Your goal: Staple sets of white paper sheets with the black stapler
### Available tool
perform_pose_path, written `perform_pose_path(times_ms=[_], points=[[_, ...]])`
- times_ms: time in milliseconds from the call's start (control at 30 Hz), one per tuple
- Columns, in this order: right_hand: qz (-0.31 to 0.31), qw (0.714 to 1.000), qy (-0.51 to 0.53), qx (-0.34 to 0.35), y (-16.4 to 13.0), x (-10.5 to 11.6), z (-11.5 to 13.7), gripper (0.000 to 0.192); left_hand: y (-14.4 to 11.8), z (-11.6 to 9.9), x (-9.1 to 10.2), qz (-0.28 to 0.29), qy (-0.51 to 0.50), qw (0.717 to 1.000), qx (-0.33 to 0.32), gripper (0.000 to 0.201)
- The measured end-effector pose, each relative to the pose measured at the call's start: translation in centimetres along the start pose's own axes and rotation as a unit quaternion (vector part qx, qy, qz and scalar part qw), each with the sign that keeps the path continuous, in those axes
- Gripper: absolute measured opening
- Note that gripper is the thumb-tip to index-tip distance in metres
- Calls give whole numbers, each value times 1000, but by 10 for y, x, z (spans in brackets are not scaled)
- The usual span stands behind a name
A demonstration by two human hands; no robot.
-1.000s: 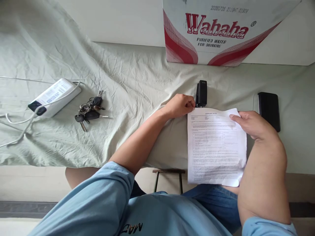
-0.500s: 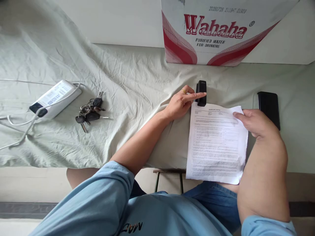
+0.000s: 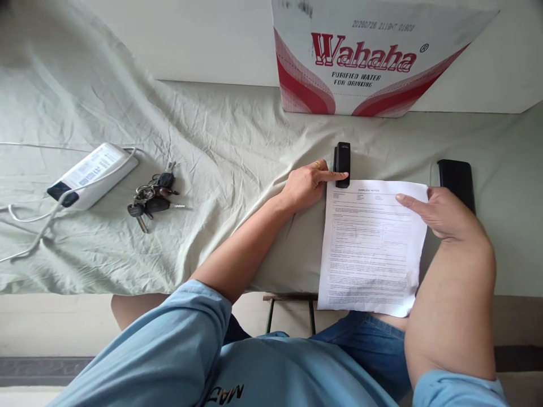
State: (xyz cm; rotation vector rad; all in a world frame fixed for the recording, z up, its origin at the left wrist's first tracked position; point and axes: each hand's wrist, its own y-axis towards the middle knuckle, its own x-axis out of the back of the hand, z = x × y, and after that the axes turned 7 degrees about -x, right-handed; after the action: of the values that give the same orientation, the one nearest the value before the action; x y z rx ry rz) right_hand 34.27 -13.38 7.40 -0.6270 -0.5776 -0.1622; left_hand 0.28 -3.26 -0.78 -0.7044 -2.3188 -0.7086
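Right of the centre, the left hand (image 3: 306, 184) touches with one finger a black stapler (image 3: 343, 160), which meets the top edge of a printed paper (image 3: 369, 254). The right hand (image 3: 447, 213) holds this paper near its upper right corner.

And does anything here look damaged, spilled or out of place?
Nothing looks spilled. The paper looks creased near its lower edge, rather than flat, and the pale green cloth is wrinkled, not smooth.
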Motion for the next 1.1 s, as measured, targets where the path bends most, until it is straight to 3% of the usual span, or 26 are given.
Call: perform_pose_path(times_ms=[167,267,400,500,600,767,967,1100], points=[[106,994,-1,-6,-31,11,24,63,0,3,2,-25,-100,994,-30,64],[143,989,-15,-22,-39,18,23,66,2,3,4,-57,-171,984,-1,65],[59,996,59,40,-35,17,14,63,5,-5,10,-95,-271,953,94,40],[1,990,123,71,-25,8,10,58,6,-13,15,-101,-339,924,144,75],[-42,984,159,63,-15,-3,11,63,5,-18,21,-80,-401,901,147,83],[-71,976,198,63,-8,-12,16,63,5,-16,26,-2,-355,926,127,74],[-75,970,230,30,-7,-12,24,78,6,-6,17,-41,-312,942,113,87],[-95,964,244,52,-1,-12,25,84,4,-6,16,-50,-309,941,127,80]])
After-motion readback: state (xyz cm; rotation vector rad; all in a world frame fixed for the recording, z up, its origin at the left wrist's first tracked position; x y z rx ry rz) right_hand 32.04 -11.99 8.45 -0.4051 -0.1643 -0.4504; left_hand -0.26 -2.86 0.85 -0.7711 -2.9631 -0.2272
